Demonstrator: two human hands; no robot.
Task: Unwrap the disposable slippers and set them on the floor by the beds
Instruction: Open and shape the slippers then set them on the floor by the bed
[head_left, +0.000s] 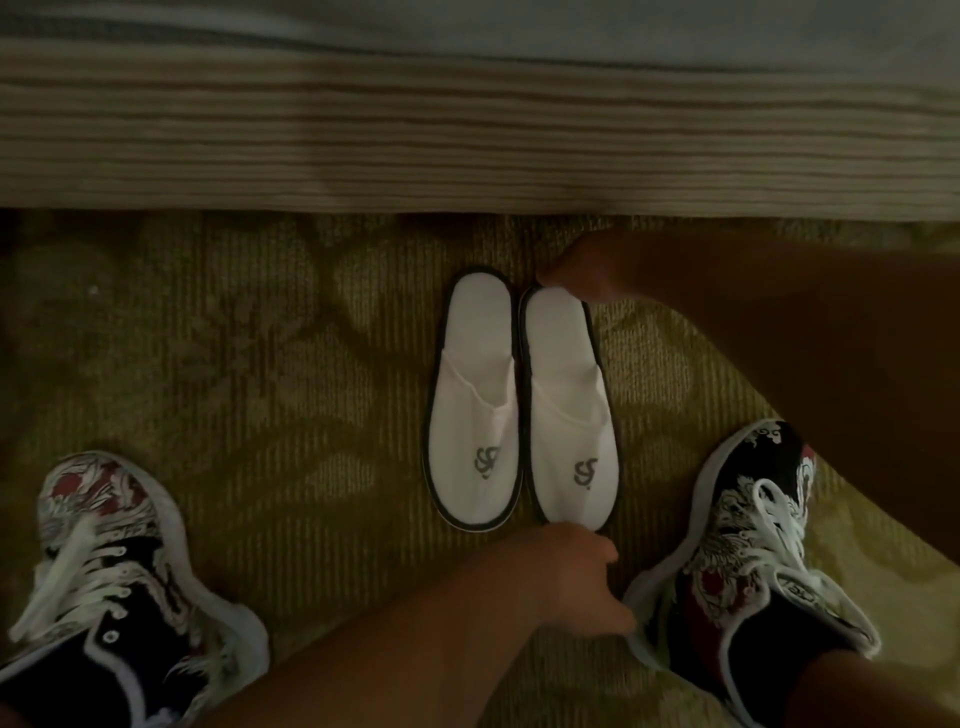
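Note:
Two white disposable slippers with dark trim and a grey logo lie side by side on the carpet, toes toward me. The left slipper (475, 400) lies untouched. My right hand (576, 275) reaches in from the right and pinches the heel edge of the right slipper (569, 410). My left hand (576, 566) comes up from below, its fingers curled at that slipper's toe edge; the fingertips are hidden under the hand. No wrapper is in view.
The striped bed base (467, 130) runs across the top, just beyond the slippers' heels. My two patterned sneakers stand on the olive patterned carpet (285, 364), the left sneaker (119, 587) at bottom left and the right sneaker (753, 561) close beside the right slipper.

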